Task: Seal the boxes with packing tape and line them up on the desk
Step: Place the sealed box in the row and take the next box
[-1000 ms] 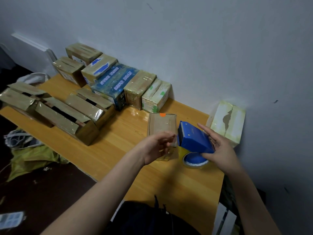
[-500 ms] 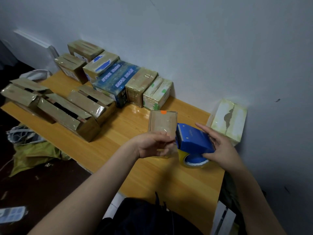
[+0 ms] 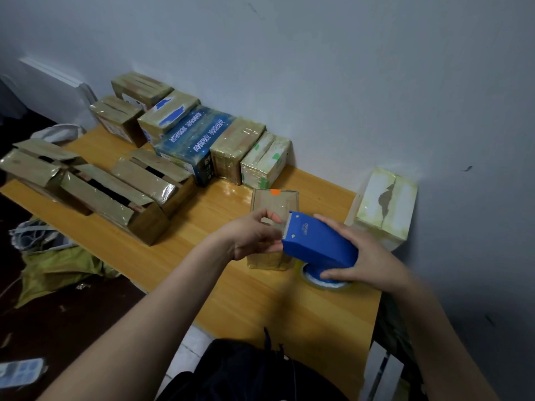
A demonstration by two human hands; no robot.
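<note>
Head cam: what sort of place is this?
Probably a room at home used for informal packing: wooden desk against a bare wall, taped boxes lined up, blue tape dispenser in the right hand.

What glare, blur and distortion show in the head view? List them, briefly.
Head view: dim, flat light, the floor at left nearly black; glare patches on the desk and on the taped open boxes; the right hand on the tape dispenser is softly blurred; wide-angle stretching enlarges the forearms at the bottom.
</note>
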